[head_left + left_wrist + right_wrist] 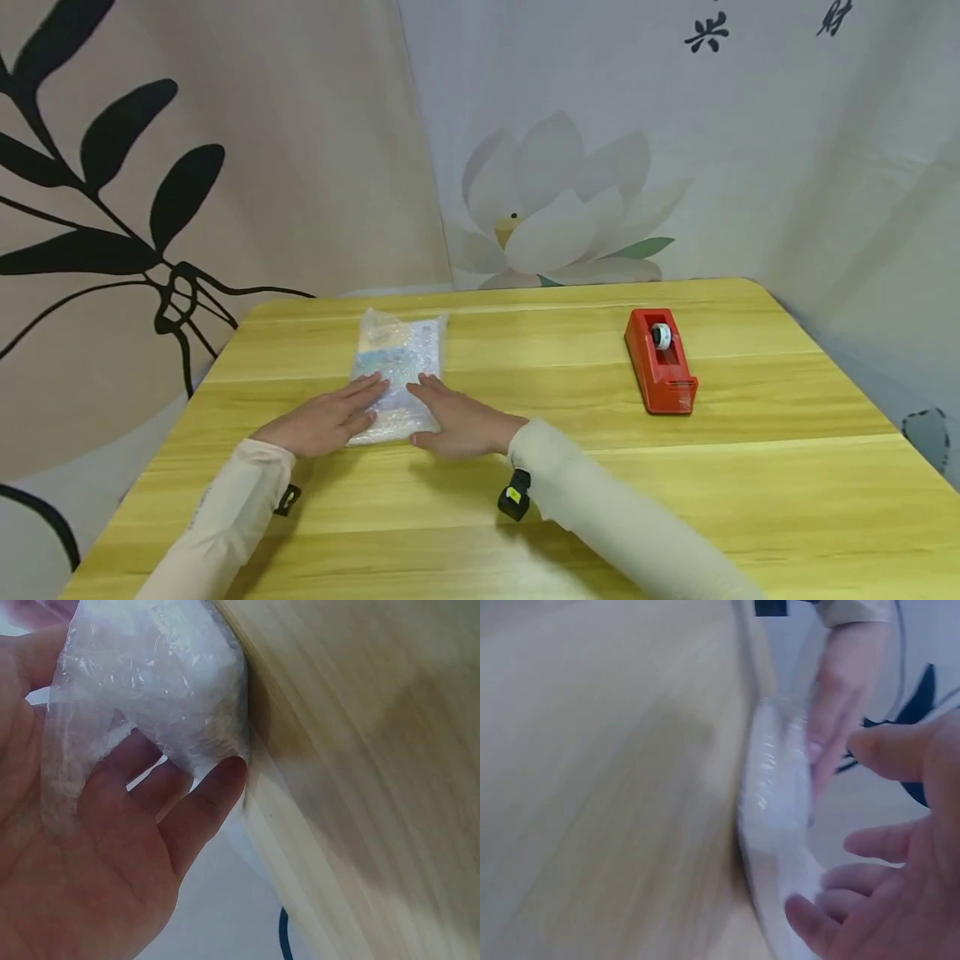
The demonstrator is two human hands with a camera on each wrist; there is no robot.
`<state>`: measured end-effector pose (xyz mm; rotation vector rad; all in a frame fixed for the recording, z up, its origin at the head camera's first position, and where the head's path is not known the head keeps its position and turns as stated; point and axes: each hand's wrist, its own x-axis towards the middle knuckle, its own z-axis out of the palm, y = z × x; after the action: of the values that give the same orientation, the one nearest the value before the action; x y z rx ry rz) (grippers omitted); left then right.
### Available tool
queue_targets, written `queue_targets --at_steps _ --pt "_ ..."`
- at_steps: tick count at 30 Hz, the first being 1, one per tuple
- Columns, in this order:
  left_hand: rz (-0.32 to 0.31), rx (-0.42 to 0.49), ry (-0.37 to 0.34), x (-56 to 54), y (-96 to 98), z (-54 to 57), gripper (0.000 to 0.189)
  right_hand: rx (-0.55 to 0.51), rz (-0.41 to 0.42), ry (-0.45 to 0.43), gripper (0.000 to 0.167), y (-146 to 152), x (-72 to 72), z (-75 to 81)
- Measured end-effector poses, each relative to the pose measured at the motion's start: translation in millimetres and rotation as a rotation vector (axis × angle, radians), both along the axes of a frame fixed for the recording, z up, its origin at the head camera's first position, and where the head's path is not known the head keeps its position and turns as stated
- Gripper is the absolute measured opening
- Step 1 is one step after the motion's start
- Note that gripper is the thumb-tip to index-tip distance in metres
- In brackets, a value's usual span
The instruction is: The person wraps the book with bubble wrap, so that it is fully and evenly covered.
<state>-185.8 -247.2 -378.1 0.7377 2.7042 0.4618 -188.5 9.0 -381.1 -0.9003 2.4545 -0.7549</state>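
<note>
A flat package in bubble wrap [411, 354] lies on the wooden table, with pale blue and yellow printing showing through the plastic. On its near left part rests my left hand [328, 419], fingers stretched out. My right hand [467, 422] lies at the near right edge, its fingers spread and fingertips on the wrap. In the left wrist view, a loose clear plastic edge [64, 765] of the package stands up beside the palm. The right wrist view shows the package side-on, with the right fingers [870, 879] spread next to it.
A red tape dispenser [660, 362] with a small roll of tape [662, 336] stands at the right on the table [750, 492]. Behind the table hangs a cloth [337, 150] printed with leaves and a lotus. Small black cameras sit at both wrists.
</note>
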Motion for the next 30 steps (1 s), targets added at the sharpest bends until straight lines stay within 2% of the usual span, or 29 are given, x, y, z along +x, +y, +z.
queue_targets --at_steps 6,11,20,26,30 --pt "0.000 0.007 -0.001 1.1 -1.6 -0.5 0.060 -0.146 -0.042 -0.009 0.056 43.8 12.0 15.1" --pt "-0.004 -0.005 0.022 1.8 -2.0 -2.0 0.060 -0.221 -0.091 0.032 0.044 86.7 16.0 14.2" --pt "-0.010 -0.015 0.047 2.6 -0.8 -2.9 0.059 -0.233 -0.305 0.100 0.033 169.1 28.1 15.7" --pt "-0.015 -0.020 0.043 1.6 -1.8 -4.9 0.059 -0.265 -0.512 0.157 0.027 210.3 43.6 15.6" --pt "-0.031 -0.025 0.056 -0.4 0.3 -5.0 0.059 -0.259 -0.665 0.204 0.032 235.8 53.0 16.0"
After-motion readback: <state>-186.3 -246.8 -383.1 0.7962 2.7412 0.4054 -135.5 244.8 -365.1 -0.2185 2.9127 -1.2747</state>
